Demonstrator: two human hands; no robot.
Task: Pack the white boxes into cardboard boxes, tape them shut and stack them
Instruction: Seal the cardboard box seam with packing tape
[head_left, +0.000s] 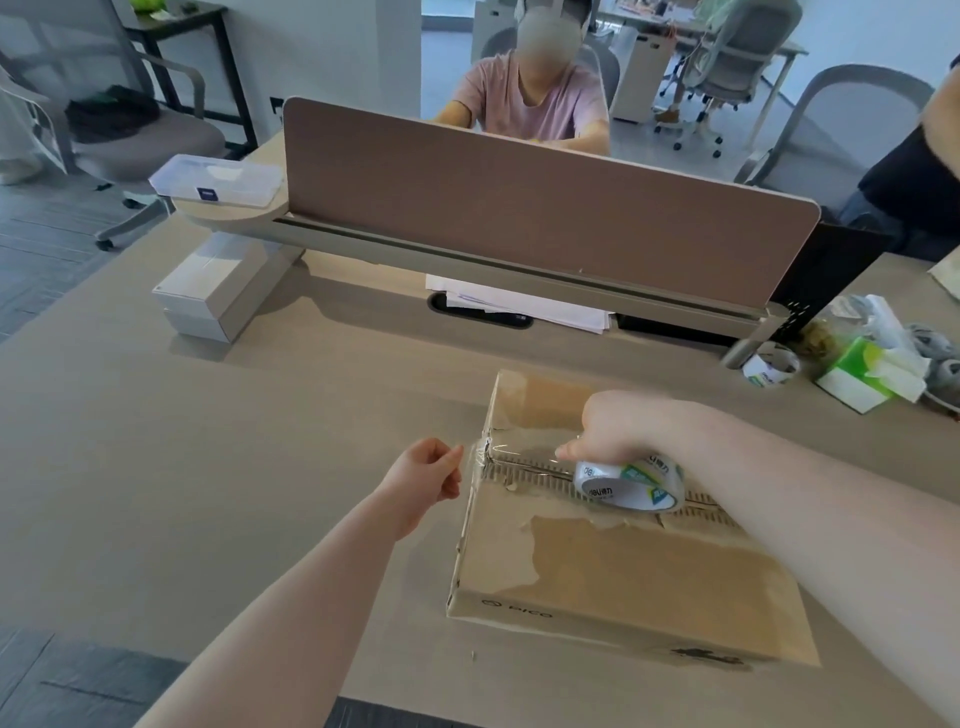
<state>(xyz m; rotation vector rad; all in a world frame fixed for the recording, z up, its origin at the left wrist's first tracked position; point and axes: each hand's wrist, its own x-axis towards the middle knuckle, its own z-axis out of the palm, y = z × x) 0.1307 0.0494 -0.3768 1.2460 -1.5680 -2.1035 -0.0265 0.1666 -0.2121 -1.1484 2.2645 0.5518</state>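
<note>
Fingers of the right hand (621, 428) grip a tape roll (631, 483), partly hiding it; left hand (428, 470) pinches the tape end (475, 454).

Brown cardboard box (623, 566), clear tape roll (631, 480) with green-and-white label, white boxes (205, 296), beige desk (234, 441), pinkish-brown divider (519, 208)
</note>
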